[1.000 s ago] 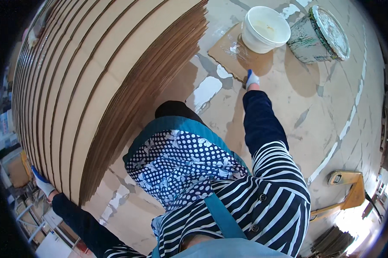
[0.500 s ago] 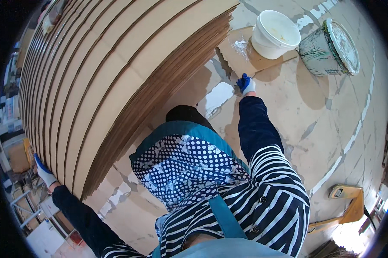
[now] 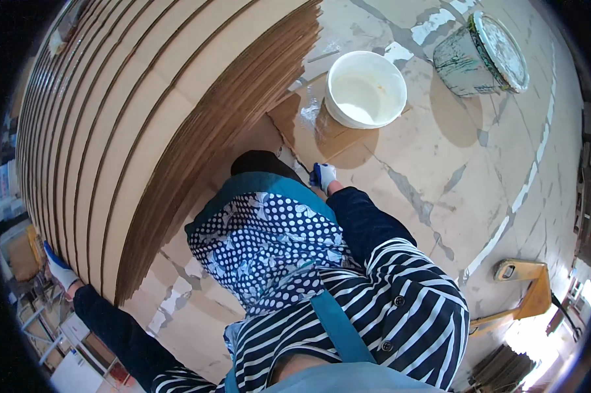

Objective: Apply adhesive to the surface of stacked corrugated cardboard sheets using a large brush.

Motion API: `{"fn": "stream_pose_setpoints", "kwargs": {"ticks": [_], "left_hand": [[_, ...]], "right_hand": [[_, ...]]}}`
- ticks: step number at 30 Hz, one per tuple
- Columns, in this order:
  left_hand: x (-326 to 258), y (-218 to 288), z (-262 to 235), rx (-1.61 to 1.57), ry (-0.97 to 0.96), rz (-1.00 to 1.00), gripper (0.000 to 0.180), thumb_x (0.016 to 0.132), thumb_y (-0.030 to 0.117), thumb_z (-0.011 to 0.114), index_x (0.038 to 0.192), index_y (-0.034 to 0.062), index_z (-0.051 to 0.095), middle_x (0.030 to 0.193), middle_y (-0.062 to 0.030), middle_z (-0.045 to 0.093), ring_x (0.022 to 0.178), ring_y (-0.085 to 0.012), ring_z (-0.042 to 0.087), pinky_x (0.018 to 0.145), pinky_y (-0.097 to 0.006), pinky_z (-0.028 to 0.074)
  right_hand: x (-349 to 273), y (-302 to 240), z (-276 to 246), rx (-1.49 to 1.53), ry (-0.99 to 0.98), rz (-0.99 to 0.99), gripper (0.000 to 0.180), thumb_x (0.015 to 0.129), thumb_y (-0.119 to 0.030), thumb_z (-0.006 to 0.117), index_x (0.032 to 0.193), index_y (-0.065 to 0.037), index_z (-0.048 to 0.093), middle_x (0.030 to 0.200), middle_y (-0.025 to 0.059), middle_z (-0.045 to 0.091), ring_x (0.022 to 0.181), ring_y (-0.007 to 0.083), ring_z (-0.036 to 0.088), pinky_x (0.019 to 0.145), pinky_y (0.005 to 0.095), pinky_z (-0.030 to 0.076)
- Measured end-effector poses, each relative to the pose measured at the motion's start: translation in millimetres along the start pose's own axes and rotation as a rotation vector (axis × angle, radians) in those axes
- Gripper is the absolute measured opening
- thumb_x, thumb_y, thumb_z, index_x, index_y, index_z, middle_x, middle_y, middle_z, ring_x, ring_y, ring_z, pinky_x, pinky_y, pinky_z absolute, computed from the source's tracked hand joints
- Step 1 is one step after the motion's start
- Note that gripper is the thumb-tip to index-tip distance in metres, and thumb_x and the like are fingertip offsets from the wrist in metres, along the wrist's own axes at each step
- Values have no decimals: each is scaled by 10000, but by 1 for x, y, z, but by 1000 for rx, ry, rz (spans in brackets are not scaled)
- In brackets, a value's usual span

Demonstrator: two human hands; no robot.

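White bucket (image 3: 365, 88), brown cardboard stack (image 3: 145, 131)

Bucket (image 3: 365, 90) on cardboard sheet (image 3: 308, 128), right of cardboard stack (image 3: 145, 124)

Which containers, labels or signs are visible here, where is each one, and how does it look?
White bucket: round, open, on a cardboard sheet right of the cardboard stack.
Lidded bucket: top right on the floor, tilted, whitish with green smears.
Labels, signs, screens: none that I can make out.
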State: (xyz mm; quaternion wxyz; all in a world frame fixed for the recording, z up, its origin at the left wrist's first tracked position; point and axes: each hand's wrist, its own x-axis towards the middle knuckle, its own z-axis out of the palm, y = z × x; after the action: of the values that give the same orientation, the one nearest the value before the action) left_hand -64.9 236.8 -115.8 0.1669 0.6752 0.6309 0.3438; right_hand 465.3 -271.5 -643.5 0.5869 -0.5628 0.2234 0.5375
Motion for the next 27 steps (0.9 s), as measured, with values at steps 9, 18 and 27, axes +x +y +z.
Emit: {"fn": "stream_pose_setpoints", "kwargs": {"ticks": [9, 18, 27], "left_hand": [[-25, 24, 7, -102, 173, -10, 456, 893, 319, 444, 1168, -42, 492, 1204, -137, 494, 1069, -200, 469, 913, -292, 343], [-74, 57, 1, 121, 370, -75, 674, 776, 544, 501, 1087, -54, 511, 1078, -263, 527, 1011, -357, 504, 860, -382, 378], [-84, 92, 12, 293, 422, -219, 740, 771, 590, 446, 1193, -18, 428, 1146, -250, 494, 1065, -368, 470, 903, -408, 358]], "right_hand": [[-178, -153, 37, -803, -421, -164, 286, 835, -288, 551, 806, -16, 634, 574, 51, 567, 427, 143, 533, 372, 241, 398], [-436, -362, 245, -605, -827, -1478, 341, 891, -217, 409, 967, 79, 559, 711, 95, 563, 582, 152, 549, 527, 263, 434], [-351, -450, 525, -1819, 756, -2034, 510, 804, -169, 418, 1307, -192, 338, 1323, 137, 369, 1161, 324, 420, 904, 416, 378]]}}
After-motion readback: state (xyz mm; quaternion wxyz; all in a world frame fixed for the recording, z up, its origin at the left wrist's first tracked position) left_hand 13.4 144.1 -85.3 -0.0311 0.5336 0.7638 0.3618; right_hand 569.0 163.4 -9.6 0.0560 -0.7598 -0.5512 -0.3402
